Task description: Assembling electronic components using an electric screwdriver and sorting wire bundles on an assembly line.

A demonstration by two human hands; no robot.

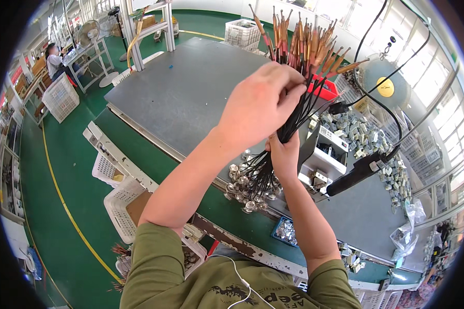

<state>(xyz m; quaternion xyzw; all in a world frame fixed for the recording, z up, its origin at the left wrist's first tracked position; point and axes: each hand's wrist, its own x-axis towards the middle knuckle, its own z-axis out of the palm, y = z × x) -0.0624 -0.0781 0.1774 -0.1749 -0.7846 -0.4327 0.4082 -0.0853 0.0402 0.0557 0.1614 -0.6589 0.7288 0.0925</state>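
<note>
A thick bundle of black wires (293,123) stands upright in front of me, with copper-brown tubular ends (304,44) fanning out at its top. Round silver metal caps (248,186) hang in a cluster at its lower end. My right hand (284,152) is wrapped round the middle of the bundle. Higher up, my left hand (260,103) reaches across with thumb and forefinger pinched on wires just below the brown ends. The left hand's other fingers are curled and partly hidden.
Right of the bundle stand a white boxy device (326,149) and a hanging black power screwdriver (358,172). Small metal parts (363,135) lie heaped behind them. A red bin (325,88) sits beyond, a blue tray (285,232) nearer me. White crates (123,206) stand at left.
</note>
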